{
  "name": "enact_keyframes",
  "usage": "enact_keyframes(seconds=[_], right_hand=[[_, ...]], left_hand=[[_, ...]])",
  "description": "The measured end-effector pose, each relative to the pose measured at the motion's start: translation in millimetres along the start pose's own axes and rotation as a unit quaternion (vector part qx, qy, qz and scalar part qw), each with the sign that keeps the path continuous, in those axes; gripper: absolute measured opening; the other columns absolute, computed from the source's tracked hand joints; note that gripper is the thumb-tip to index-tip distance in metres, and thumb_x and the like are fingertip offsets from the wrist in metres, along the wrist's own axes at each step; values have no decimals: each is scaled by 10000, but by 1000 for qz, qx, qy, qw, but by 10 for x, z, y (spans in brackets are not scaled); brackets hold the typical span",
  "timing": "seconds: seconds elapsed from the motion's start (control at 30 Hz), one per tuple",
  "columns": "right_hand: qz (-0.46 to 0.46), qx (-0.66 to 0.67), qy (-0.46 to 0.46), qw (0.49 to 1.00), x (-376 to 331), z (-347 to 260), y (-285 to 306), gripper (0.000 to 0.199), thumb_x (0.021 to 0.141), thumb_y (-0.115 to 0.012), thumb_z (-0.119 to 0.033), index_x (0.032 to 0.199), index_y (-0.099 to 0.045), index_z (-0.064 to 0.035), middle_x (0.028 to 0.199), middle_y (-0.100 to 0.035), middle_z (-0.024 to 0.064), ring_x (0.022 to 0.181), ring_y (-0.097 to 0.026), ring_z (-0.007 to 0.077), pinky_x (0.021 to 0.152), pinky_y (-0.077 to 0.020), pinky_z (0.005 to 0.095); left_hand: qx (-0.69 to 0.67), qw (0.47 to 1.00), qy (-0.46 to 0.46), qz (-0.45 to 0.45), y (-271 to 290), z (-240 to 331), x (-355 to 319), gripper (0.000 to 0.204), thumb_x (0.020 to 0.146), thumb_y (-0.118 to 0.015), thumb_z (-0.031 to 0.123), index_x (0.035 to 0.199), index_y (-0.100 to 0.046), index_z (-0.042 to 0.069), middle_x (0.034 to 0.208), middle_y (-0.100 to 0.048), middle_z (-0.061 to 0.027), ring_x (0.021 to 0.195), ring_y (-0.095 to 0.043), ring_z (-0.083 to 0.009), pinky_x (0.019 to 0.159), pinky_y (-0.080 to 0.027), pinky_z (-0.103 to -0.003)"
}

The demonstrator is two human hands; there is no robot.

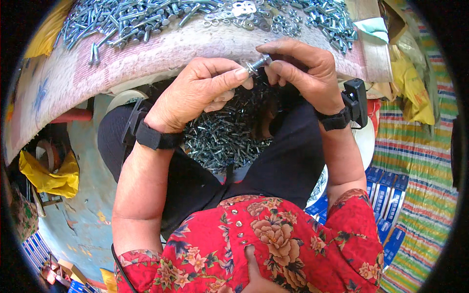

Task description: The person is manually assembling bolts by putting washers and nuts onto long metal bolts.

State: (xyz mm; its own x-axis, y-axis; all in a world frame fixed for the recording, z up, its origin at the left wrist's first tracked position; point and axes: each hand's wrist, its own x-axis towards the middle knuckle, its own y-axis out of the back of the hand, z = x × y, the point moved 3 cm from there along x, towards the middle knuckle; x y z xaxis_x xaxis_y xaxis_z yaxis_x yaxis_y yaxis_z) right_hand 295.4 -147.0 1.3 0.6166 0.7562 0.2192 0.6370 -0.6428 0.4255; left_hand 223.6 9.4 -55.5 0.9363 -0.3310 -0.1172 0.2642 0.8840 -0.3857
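Note:
A threaded bolt (257, 64) with washer-like rings on it is held up over my lap, tilted up to the right. My left hand (188, 93) is closed, pinching the bolt's lower left end between thumb and fingertips. My right hand (309, 73) is at the bolt's other end, its index finger and thumb apart on either side of it. Whether the right thumb touches the bolt I cannot tell. Beyond the hands, a heap of loose bolts (132, 24) lies on the cloth-covered table (146, 58), beside flat washers (239, 10) and small nuts (286, 23).
Below my hands, between my knees, is a large pile of small metal pieces (222, 139). More bolts or sleeves (332, 22) lie at the table's right. Blue and white boxes (391, 195) stand on a striped sheet (420, 166). A yellow bag (53, 176) is at left.

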Motion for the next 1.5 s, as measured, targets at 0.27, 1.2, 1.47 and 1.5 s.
enact_keyframes(seconds=[0.27,1.2,1.47,1.5], right_hand=[[-35,-31,-18,999,60,-95,-67,165,803,-568,-38,962,-593,-4,642,-540,18,564,-511,69,489,-396,198],[122,4,57,991,53,-166,-271,235,820,-529,-32,1052,-558,-28,744,-550,45,635,-515,108,590,-433,230],[-40,-138,48,989,-213,23,-329,152,810,-529,-52,947,-484,-4,751,-545,157,654,-582,287,561,-441,323],[-43,-164,65,983,-262,92,-374,144,820,-519,-68,939,-463,-9,781,-531,166,685,-575,324,570,-439,343]], left_hand=[[4,1000,2,-10,50,3,-39,260,890,-494,279,839,-573,36,549,-311,102,450,-242,3,396,-172,-168],[-41,993,-99,40,140,65,-142,246,888,-495,251,866,-572,19,541,-355,65,442,-282,-18,392,-208,-173],[100,995,12,-8,-37,-87,-148,192,880,-513,218,872,-598,46,568,-405,86,476,-323,3,419,-237,-160],[208,975,-77,0,-4,-162,-107,192,866,-540,219,871,-613,41,606,-457,85,505,-386,-17,444,-309,-175]])
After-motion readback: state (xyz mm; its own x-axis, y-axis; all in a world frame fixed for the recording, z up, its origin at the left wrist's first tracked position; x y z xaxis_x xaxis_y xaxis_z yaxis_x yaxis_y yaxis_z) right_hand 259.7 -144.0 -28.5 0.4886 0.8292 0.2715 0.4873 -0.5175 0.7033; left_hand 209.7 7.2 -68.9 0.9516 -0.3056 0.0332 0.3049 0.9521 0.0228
